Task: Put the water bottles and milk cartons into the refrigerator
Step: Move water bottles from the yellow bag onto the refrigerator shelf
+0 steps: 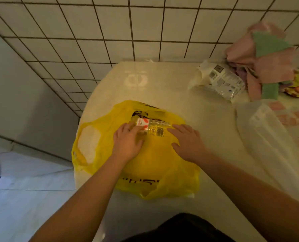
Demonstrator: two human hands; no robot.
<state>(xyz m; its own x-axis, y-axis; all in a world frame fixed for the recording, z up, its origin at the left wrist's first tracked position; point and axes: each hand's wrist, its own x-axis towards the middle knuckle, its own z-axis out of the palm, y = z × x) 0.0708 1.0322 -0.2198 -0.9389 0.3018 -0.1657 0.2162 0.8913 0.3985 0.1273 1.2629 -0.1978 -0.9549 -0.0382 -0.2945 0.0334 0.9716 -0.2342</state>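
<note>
A clear water bottle [152, 126] with a red and white label lies on its side in the mouth of a yellow plastic bag [155, 165] on the pale counter [162, 84]. My left hand [127, 144] lies on the bag with its fingers curled over the bottle's labelled end. To the right, my right hand [187, 142] rests flat on the bag beside the bottle, fingers straight. The rest of the bag's contents are hidden by the plastic. No milk carton or refrigerator is in view.
A clear packet with printed labels [222, 81] lies at the back right, next to a heap of pink and green cloths [265, 56]. A white translucent bag [270, 137] covers the right side. Tiled wall stands behind; the counter's left edge drops to the floor [23, 180].
</note>
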